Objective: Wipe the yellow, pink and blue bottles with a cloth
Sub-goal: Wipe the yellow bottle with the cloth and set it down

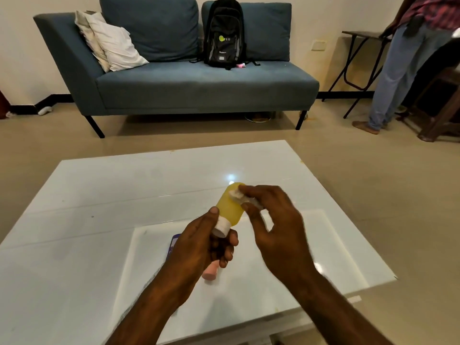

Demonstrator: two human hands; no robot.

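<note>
My left hand (199, 242) grips the small yellow bottle (230, 210) by its white cap, holding it tilted above the white table (99, 195) with its base pointing away from me. My right hand (271, 220) pinches a small white cloth (237, 195) against the far upper side of the yellow bottle. Below my left hand the pink bottle (210, 272) lies on the table, mostly hidden by my fingers. A blue-purple bottle (174, 242) lies just left of my left wrist, and only its edge shows.
A blue sofa (186, 85) with a black backpack (224, 33) and white pillows (112, 43) stands beyond the table. A person (403, 66) stands at the far right beside a folding side table (361, 36) and a wooden stool (443, 108).
</note>
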